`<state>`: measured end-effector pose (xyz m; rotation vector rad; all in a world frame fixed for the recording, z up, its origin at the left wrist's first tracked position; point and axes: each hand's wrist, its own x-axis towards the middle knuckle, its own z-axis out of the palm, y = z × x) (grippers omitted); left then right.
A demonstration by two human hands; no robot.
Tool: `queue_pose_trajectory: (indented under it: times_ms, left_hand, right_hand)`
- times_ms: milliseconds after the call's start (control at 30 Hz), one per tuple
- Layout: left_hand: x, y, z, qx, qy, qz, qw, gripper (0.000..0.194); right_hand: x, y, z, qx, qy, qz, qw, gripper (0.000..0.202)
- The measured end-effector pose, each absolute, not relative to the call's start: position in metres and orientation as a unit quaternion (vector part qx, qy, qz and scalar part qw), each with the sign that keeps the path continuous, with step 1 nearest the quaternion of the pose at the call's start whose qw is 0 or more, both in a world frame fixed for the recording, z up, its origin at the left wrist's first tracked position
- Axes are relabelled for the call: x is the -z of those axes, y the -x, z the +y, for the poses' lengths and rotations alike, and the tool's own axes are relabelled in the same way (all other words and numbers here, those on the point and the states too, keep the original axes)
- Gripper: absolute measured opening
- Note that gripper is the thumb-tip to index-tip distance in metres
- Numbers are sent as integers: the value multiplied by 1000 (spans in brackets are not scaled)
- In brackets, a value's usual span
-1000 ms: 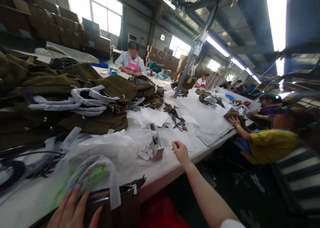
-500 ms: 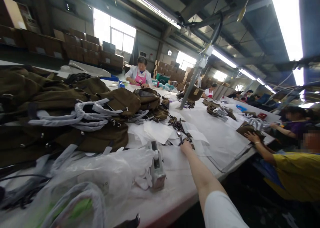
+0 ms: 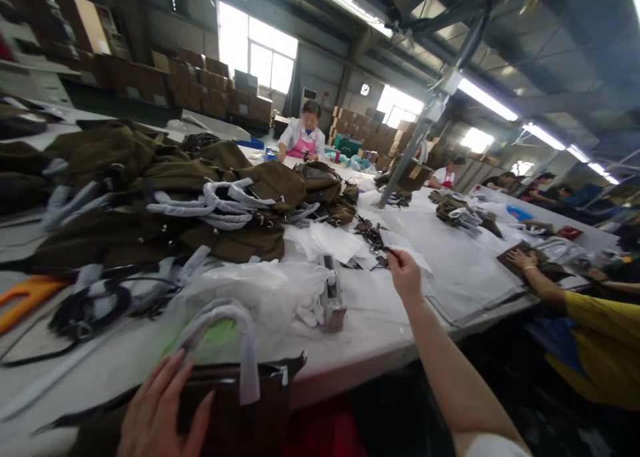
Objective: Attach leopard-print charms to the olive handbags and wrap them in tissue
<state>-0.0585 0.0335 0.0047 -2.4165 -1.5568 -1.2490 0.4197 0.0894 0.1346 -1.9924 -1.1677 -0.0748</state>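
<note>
At the bottom, my left hand lies with its fingers stretched apart on a dark brown handbag. The bag has a zip along its top and a handle wrapped in pale padding. My right arm reaches far over the table, and my right hand pinches a small dark strap piece between thumb and fingertips. Just beyond that hand is a heap of small dark pieces with metal parts, beside white paper sheets. The exact shape of the pinched piece is too small to tell.
A grey tape dispenser stands by a clear plastic bag. Piled brown handbags cover the left. An orange-handled tool and dark cords lie nearer. A metal post rises from the table. A co-worker's hand rests on a bag at right.
My view has swung left and down. My left hand and more of the brown handbag have come into sight. My right hand has drawn back slightly from the heap, holding the small dark piece.
</note>
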Motion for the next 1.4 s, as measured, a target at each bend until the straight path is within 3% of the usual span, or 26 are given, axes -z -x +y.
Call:
queue_pose_trajectory:
  times_ms: [100, 200, 267, 333, 367, 433, 500, 833, 1167, 1400]
  left_hand:
    - [-58, 41, 12, 453, 778, -436, 24, 66]
    - [-99, 17, -1, 462, 801, -373, -78, 68]
    - [-112, 3, -6, 404, 816, -346, -226, 62]
    - [-113, -7, -9, 304, 783, -329, -431, 35]
    - [-110, -10, -10, 260, 739, -323, -531, 30]
    - [-102, -12, -13, 199, 625, -314, -687, 34]
    - [-94, -8, -15, 183, 532, -309, -766, 35]
    - [-82, 11, -15, 239, 374, -278, -852, 38]
    - [-93, 10, -15, 276, 369, -292, -838, 64]
    - [-85, 13, -14, 280, 375, -253, -847, 46]
  right_hand:
    - [-151, -350, 26, 2, 636, -534, 557, 25]
    - [-155, -281, -29, -128, 573, -567, 578, 15]
    - [-147, -245, -49, -241, 569, -559, 553, 18]
    - [-131, -224, -58, -338, 581, -529, 518, 25]
    - [-121, -218, -59, -369, 590, -512, 503, 28]
    - [-102, -215, -59, -399, 611, -484, 483, 32]
    - [-88, -217, -59, -403, 629, -466, 473, 33]
    - [-75, -219, -59, -417, 635, -459, 460, 33]
    - [-64, -225, -60, -416, 634, -506, 412, 26]
    - [-62, -227, -60, -406, 634, -532, 388, 25]
